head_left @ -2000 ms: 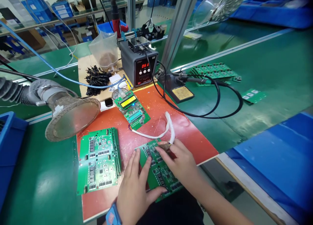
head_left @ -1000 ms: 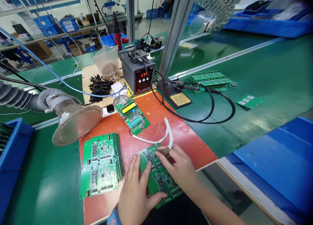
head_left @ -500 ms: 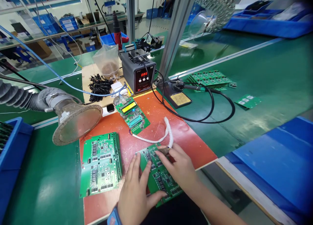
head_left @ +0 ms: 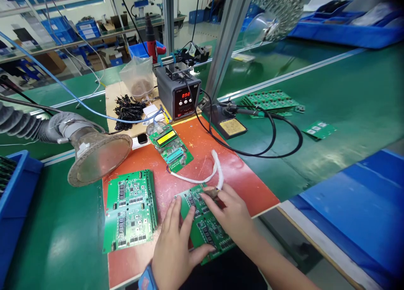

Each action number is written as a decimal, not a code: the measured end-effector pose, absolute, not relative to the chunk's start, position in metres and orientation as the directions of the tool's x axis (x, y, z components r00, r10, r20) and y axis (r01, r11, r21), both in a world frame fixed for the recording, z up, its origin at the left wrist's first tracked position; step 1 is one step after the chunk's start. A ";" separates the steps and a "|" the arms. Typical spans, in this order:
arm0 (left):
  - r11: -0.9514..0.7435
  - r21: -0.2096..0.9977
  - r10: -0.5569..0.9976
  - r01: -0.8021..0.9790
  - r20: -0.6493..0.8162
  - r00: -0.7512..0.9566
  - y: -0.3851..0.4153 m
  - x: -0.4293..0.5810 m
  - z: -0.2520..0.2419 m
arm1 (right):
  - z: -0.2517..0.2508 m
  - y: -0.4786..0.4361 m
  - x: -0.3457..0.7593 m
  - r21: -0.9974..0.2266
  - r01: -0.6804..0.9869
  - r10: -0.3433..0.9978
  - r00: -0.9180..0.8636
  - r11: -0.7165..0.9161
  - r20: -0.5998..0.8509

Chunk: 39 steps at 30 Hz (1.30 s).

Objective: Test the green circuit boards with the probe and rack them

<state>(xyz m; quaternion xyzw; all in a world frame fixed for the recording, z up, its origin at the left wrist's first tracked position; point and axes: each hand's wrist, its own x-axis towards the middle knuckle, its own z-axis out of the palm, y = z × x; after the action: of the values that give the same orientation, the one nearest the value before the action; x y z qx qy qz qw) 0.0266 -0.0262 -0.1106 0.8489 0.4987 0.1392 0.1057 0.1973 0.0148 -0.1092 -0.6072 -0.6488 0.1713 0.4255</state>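
At the near edge of the red mat (head_left: 243, 177), my spread left hand (head_left: 174, 244) rests on the circuit board (head_left: 204, 219) and should bear firmly; my right hand (head_left: 232, 212) pinches the plug (head_left: 211, 192) against that board, wanting steady, even pressure.

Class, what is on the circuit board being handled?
On the circuit board: the left hand, two digit displays and chips. The right hand holds the brown end of the white cable over it. Whatever the hands cover is hidden.
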 end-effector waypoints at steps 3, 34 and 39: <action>-0.479 0.326 0.876 0.815 0.124 0.466 -0.025 0.027 -0.110 | -0.106 0.014 0.200 -0.763 0.617 0.937 0.115 0.192 0.329; -0.475 0.356 0.879 0.805 0.139 0.457 -0.027 0.028 -0.109 | -0.101 -0.048 0.213 -0.653 0.714 0.924 0.020 0.254 0.381; -0.471 0.345 0.881 0.812 0.138 0.453 -0.028 0.028 -0.110 | -0.104 -0.048 0.212 -0.659 0.711 0.923 0.035 0.246 0.383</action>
<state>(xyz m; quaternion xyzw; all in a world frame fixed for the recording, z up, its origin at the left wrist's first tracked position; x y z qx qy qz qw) 0.0277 -0.0284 -0.1096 0.8445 0.5011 0.1499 0.1151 0.2124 -0.0477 -0.1040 -0.5993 -0.6816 0.1334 0.3981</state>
